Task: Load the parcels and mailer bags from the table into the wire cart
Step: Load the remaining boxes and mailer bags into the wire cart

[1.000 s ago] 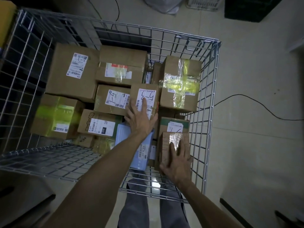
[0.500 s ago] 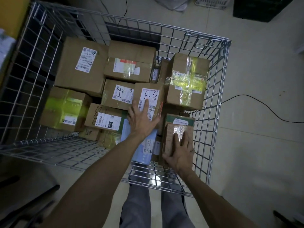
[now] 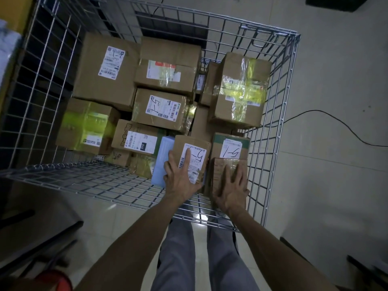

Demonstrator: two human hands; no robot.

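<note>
The step in hand looked like placing. Both hands were inside the cart (image 3: pixel 84 177) at its near right corner, each settling a parcel into the load. The left hand (image 3: pixel 180 179) lay flat on a small labelled box (image 3: pixel 197 156), with the fingers straight and spread across its label, pressing rather than clutching. Whether the thumb hooked under the near edge could not be told. The right hand (image 3: pixel 230 190) lay the same way on a taped box (image 3: pixel 220 169) just beside it, fingers splayed and grasping nothing.

The labelled box sat label-up among the other parcels, with a blue mailer (image 3: pixel 162 160) touching its left side. Its long axis ran from the person toward the far wall, leaning slightly right at the far end. The handwriting on the label ran along that axis. The taped box stood parallel to it against the near wall, with a green-edged box (image 3: pixel 231 148) just beyond it.

The cart already held many parcels, packed close. The table could not be made out, so how much remained could not be judged. The next move probably called for checking that both boxes sat steady. After that the hands would lift clear of the wire rim without snagging and turn back for more parcels.
</note>
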